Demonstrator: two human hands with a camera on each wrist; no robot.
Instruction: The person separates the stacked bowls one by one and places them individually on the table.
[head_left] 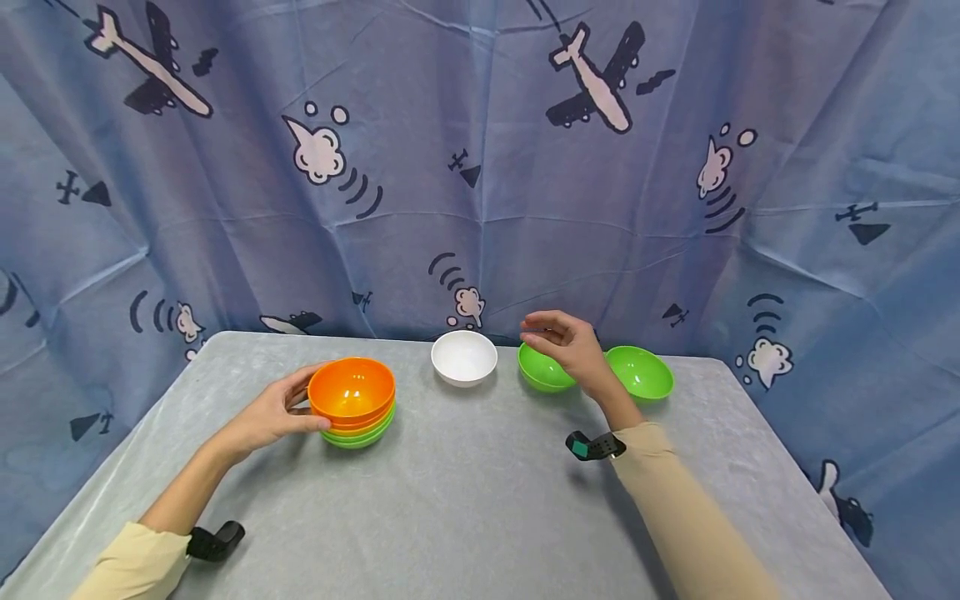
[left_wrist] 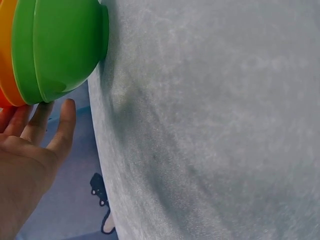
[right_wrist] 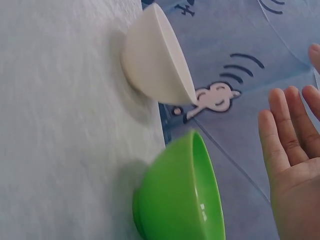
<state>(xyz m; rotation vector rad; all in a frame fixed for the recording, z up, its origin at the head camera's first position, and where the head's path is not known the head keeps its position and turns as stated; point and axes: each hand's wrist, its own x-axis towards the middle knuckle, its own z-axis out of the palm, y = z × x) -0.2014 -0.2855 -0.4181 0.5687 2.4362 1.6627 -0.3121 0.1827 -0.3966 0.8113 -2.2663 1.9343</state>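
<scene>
A nested stack of bowls stands on the left part of the table, an orange bowl point(head_left: 352, 390) on top and green bowls point(left_wrist: 65, 47) below. My left hand point(head_left: 273, 414) holds the stack's left side, thumb near the front and fingers round the back. In the left wrist view the fingers point(left_wrist: 37, 122) lie along the bowls' rims. My right hand point(head_left: 564, 343) hovers over a green bowl point(head_left: 542, 372), partly covering it. In the right wrist view its fingers point(right_wrist: 285, 127) are extended and hold nothing, apart from the bowl's rim.
A white bowl point(head_left: 464, 359) sits at the back middle, left of the right hand. Another green bowl point(head_left: 642, 373) stands farther right, behind the right forearm. The grey cloth-covered table point(head_left: 465, 500) ends at a blue patterned curtain point(head_left: 420, 167).
</scene>
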